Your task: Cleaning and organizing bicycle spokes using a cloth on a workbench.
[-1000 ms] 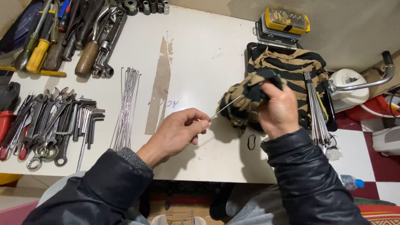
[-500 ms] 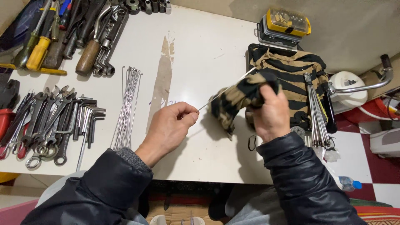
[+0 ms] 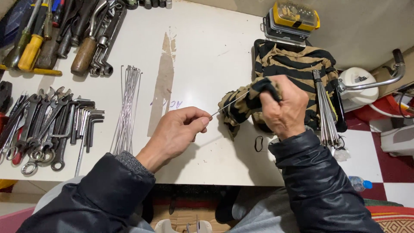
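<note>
On a white bench [image 3: 207, 64], a thin spoke [image 3: 228, 105] is pinched at its near end by the left hand [image 3: 179, 131], its far end buried in a striped rag [image 3: 246, 105] gripped by the closed right hand [image 3: 282, 105], with loose spokes [image 3: 127, 108] and wrenches [image 3: 39, 125] further left.

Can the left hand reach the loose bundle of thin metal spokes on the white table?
Probably yes. The left hand is close to the bundle of thin metal spokes, with bare white table between, but its fingers already pinch one thin metal spoke.
</note>
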